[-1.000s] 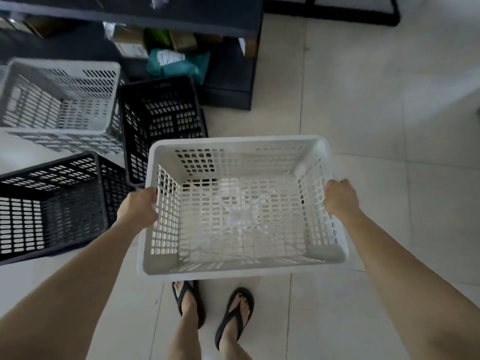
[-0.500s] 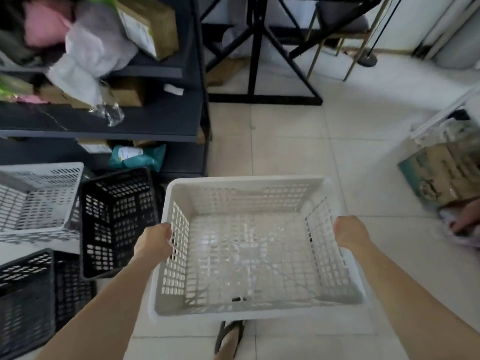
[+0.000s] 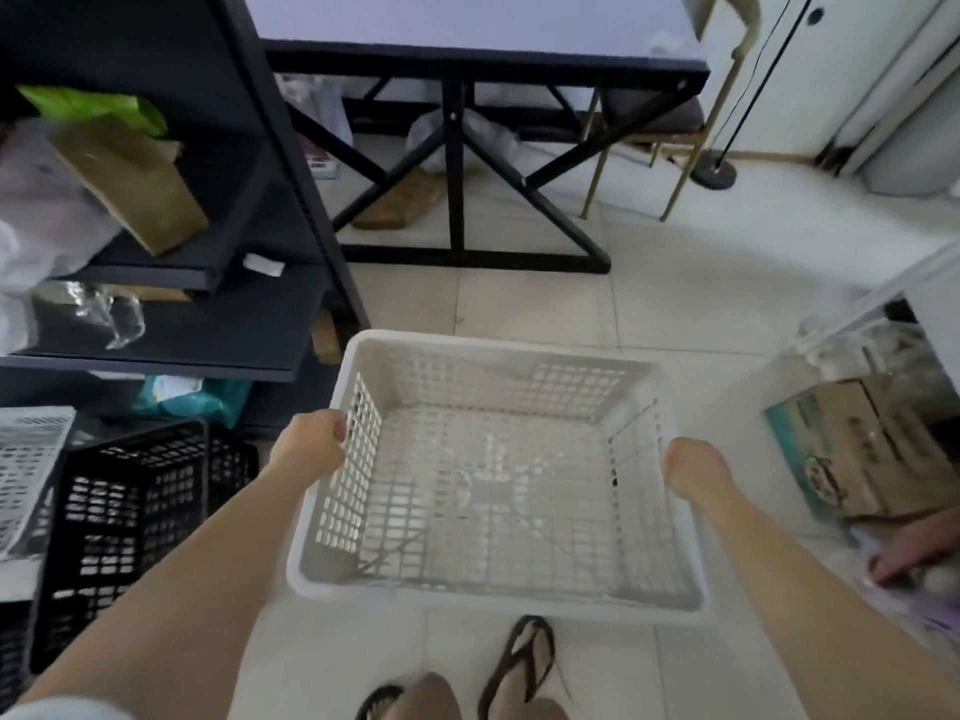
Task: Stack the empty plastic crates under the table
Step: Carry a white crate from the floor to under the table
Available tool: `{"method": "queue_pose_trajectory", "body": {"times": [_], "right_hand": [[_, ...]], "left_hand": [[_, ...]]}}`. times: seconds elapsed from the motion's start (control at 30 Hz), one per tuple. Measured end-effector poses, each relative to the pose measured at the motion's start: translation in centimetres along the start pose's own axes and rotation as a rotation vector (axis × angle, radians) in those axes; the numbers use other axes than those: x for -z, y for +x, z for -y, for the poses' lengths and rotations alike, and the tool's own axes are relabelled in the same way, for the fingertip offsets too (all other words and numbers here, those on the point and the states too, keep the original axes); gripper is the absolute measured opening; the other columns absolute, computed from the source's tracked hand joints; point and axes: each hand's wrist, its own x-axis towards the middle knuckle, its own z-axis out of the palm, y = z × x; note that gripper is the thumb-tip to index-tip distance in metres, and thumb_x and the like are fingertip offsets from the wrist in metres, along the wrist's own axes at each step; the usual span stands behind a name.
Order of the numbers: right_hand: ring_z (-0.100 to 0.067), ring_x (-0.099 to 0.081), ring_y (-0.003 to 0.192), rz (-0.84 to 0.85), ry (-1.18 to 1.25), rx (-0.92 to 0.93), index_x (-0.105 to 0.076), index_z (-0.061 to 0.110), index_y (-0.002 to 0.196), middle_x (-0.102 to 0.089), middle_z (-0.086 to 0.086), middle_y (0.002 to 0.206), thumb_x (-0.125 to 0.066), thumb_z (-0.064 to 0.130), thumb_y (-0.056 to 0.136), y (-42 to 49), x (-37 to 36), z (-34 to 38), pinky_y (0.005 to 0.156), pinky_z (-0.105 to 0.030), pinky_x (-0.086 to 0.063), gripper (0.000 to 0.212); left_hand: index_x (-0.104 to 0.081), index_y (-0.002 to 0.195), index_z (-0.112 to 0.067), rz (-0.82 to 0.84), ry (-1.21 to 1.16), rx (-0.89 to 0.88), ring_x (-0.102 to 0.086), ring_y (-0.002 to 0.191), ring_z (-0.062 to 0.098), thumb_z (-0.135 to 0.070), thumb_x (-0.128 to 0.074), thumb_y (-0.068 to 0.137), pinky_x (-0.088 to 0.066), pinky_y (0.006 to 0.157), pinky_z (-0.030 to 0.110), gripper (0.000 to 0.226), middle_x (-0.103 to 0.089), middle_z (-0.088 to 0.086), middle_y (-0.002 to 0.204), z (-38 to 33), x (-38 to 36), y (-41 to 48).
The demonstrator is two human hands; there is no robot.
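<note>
Hands hold one white crate (image 3: 493,475) in the middle of our view, above the tiled floor (image 3: 701,314). Our left hand (image 3: 311,449) is closed on the left rim of this crate, with the fingers curled over the edge, and our right hand (image 3: 693,467) is closed on the right rim in the same way. The crate is empty, its walls and bottom are full of small holes, and we see the floor through them. It is held with the open side up, a little tilted toward us.

At about 12 o'clock from the crate stands the desk (image 3: 483,65), with a black frame and crossed legs; it is well apart from the crate. Under it we see some bags and a brown flat thing, but they are not clear.

At 9 o'clock from the crate a black crate (image 3: 130,517) stands on the floor, empty. Just beside it, at the left edge of the view, is another white crate (image 3: 26,459), only partly seen. At 10 o'clock is a dark shelf unit (image 3: 208,324) with a brown box (image 3: 130,184) and other things on it.

At 3 o'clock a cardboard box (image 3: 852,454) lies on the floor. At 6 o'clock, below the crate, we see our feet in dark sandals (image 3: 519,662).
</note>
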Motion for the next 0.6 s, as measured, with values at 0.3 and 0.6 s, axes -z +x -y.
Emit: {"method": "queue_pose_trajectory", "body": {"times": [0.3, 0.6], "right_hand": [[-0.035, -0.055, 0.111, 0.011, -0.001, -0.005, -0.056, -0.001, 0.11, -0.059, -0.022, 0.116, -0.043, -0.001, 0.085, 14.8, 8.9, 0.1, 0.081, -0.031, -0.045, 0.028], [-0.028, -0.068, 0.092, 0.187, -0.007, -0.057, -0.063, 0.005, 0.077, -0.065, -0.007, 0.079, -0.05, 0.003, 0.081, 29.4, 14.0, 5.1, 0.059, -0.024, -0.049, 0.014]], "left_hand": [[-0.043, 0.067, -0.02, -0.038, -0.034, 0.035, -0.055, 0.068, 0.029, 0.003, -0.045, 0.075, -0.048, 0.06, 0.036, 0.025, -0.056, 0.008, 0.075, -9.6, 1.9, 12.7], [-0.058, 0.087, -0.012, 0.014, -0.037, 0.101, -0.057, 0.082, 0.029, 0.001, -0.045, 0.079, -0.052, 0.073, 0.038, 0.02, -0.062, 0.01, 0.091, -14.5, 3.1, 28.7]]}}
